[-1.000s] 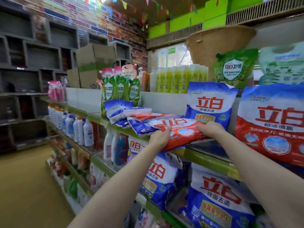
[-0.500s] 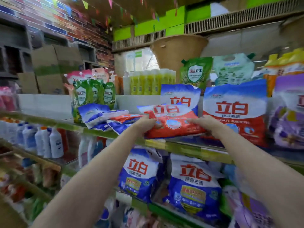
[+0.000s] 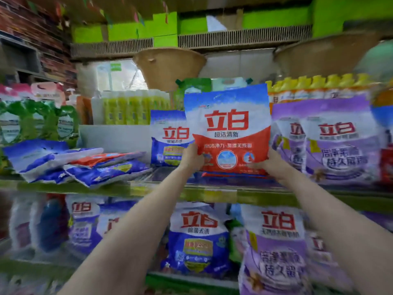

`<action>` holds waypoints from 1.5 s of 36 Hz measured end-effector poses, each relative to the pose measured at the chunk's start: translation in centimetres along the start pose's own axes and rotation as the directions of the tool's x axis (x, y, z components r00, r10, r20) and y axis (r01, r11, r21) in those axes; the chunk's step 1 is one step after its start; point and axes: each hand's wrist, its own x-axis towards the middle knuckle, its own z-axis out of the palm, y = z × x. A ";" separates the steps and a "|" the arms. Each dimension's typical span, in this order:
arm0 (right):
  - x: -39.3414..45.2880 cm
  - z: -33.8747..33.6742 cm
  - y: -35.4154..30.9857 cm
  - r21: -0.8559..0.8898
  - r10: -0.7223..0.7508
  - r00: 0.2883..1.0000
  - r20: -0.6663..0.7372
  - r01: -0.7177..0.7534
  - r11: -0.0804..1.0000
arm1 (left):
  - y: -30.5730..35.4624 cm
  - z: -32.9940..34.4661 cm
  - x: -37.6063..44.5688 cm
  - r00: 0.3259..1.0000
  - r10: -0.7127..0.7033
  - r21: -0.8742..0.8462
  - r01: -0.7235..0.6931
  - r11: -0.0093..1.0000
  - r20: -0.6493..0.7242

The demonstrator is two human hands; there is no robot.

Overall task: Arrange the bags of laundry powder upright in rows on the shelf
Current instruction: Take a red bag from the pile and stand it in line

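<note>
A red and white laundry powder bag (image 3: 228, 128) stands upright at the middle of the shelf (image 3: 170, 188). My left hand (image 3: 191, 158) grips its lower left edge and my right hand (image 3: 271, 161) grips its lower right edge. Another red bag seems to stand right behind it, only its bottom edge showing. A blue bag (image 3: 168, 139) stands upright just to its left. Purple bags (image 3: 331, 141) stand upright to its right. Several blue and red bags (image 3: 80, 160) lie flat in a loose pile at the shelf's left.
Green pouches (image 3: 40, 122) stand behind the flat pile. Yellow bottles (image 3: 131, 109) line a white ledge at the back. On the lower shelf stand blue bags (image 3: 197, 237) and purple bags (image 3: 276, 252). Woven baskets (image 3: 168, 67) sit on top.
Both hands lifted the red bag off the flat pile, carried it right and turned it upright between the blue bag and the purple bags. The camera swung right.
</note>
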 end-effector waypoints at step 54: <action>2.4 2.6 5.2 -0.913 -0.656 0.754 -0.031 0.246 0.325 | -4.1 6.2 0.6 0.967 0.053 0.426 -0.158 0.891 0.250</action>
